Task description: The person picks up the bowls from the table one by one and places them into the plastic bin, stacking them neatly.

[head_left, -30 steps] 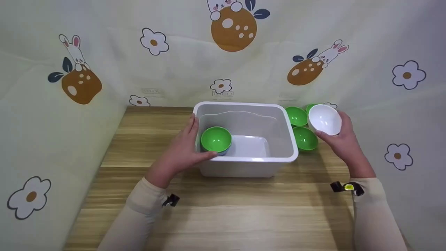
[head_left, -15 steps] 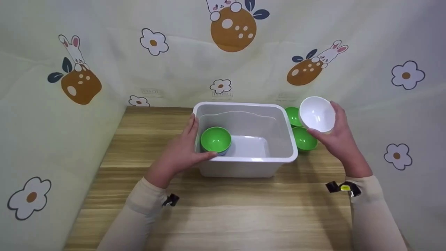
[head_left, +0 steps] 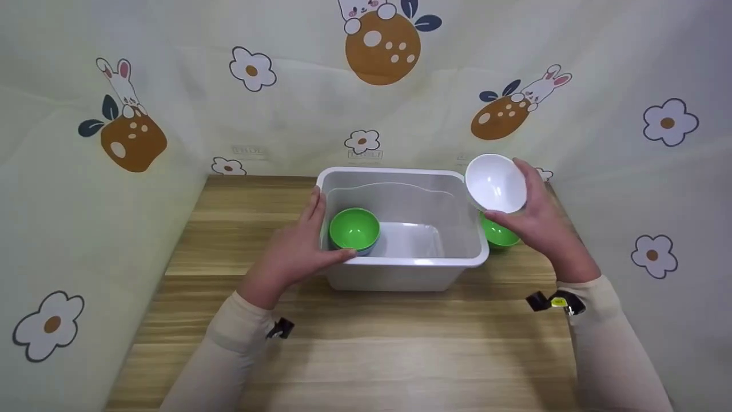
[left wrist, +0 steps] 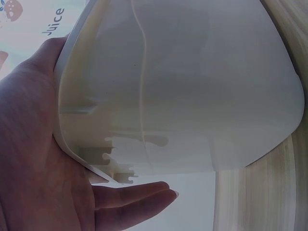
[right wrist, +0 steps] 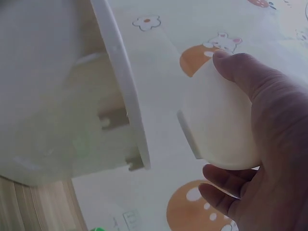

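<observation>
A white bowl (head_left: 495, 184) is held by my right hand (head_left: 538, 220), thumb near its front edge and fingers at its far right side. It is tilted, its shiny inside showing in the head view, and overlaps the back right corner of a light grey plastic bin (head_left: 420, 262). In the right wrist view, the bowl's pale underside (right wrist: 219, 120) with its foot ring appears beside the bin's rim (right wrist: 127, 86). My left hand (head_left: 294, 249) rests at the bin's front left corner, fingers straight along the left side and thumb along the front rim. Inside, at the left, sits a green bowl (head_left: 354, 230).
Another green bowl (head_left: 501, 232) stands on the wooden table (head_left: 389, 343) just right of the bin, partly hidden by the white bowl and right hand. Pale cloth walls (head_left: 297, 114) printed with rabbits and flowers enclose the table behind and on both sides.
My right hand has carried the white bowl leftward and slightly up, from over the green bowls to the bin's back right corner. My left hand and the bin have stayed still.
</observation>
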The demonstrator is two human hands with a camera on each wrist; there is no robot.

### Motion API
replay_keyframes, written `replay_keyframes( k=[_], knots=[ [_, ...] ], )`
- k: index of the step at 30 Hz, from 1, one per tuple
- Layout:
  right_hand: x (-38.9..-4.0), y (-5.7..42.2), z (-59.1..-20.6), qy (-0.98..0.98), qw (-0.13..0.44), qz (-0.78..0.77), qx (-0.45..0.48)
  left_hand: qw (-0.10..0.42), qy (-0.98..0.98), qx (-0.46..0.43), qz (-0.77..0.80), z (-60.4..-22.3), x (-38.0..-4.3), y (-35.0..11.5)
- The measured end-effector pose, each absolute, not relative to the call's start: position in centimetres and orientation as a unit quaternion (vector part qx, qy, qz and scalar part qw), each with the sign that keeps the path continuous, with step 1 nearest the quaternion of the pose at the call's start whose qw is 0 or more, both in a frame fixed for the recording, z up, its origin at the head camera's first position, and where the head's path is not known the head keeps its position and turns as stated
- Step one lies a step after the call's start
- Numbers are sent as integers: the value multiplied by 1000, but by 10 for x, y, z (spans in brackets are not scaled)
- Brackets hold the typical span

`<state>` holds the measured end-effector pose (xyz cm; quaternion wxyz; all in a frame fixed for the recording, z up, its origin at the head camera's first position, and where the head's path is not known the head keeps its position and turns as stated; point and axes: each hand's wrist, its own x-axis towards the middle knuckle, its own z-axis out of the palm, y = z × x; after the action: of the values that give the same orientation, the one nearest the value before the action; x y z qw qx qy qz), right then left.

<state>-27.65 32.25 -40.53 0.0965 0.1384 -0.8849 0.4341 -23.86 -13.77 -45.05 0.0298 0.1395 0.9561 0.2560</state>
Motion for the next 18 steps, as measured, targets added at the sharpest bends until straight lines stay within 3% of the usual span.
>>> replay_keyframes(
  k=[8,18],
  knots=[
    [-283,296,-397,-871,24,453,187,31,954,138,263,-451,-238,-139],
    [-290,269,-397,-880,-9,417,228,20,957,146,251,-452,-240,-138]
  ],
)
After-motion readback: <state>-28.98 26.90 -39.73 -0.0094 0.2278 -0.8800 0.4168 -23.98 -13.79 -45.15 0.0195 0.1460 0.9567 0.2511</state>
